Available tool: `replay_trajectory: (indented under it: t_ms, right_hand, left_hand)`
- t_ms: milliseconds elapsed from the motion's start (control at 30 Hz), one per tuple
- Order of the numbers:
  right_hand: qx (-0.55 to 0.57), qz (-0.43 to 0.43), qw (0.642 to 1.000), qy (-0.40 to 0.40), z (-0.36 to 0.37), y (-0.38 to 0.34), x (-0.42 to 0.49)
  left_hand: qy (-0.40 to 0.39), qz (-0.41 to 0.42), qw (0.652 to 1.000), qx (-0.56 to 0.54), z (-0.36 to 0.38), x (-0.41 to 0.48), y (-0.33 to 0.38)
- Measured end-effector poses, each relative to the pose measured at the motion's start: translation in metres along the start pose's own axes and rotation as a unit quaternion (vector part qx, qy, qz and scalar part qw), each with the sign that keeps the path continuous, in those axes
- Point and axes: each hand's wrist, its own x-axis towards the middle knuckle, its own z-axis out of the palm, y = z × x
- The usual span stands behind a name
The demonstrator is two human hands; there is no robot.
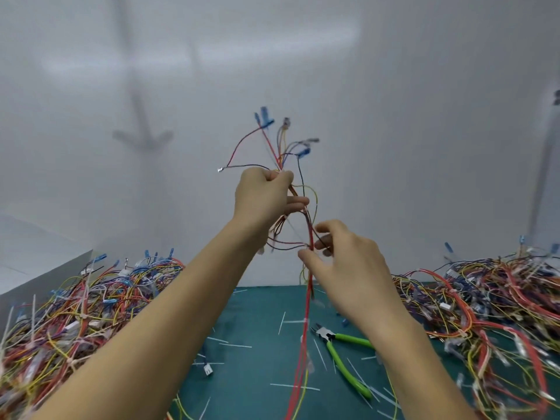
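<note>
Far left: tangled heap of multicoloured wire harnesses (pixel 75 313) on dark green cutting mat (pixel 257 310). Left hand (pixel 266 195) raised, fingers curled tight round upper part of a bundle of thin red, yellow and black wires with blue terminals (pixel 308 298), which hangs down to the mat. Right hand (pixel 348 262) pinches strands lower down. Green-handled cutting pliers (pixel 351 339) lie on the mat. Second heap of harnesses (pixel 485 298) far right.
</note>
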Motion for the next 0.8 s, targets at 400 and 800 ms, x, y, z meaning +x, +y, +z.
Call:
replay_trajectory:
  t_ms: [400, 800]
  right_hand:
    - [-0.034, 0.114, 0.982, -0.143, 0.015, 0.026, 0.003]
    - [-0.152, 0.009, 0.935, -0.32, 0.018, -0.005, -0.015]
  left_hand:
    - [0.08, 0.11, 0.962, -0.236, 0.003, 0.009, 0.024]
    - [0.074, 0.122, 0.968, -0.207, 0.01, -0.001, 0.007]
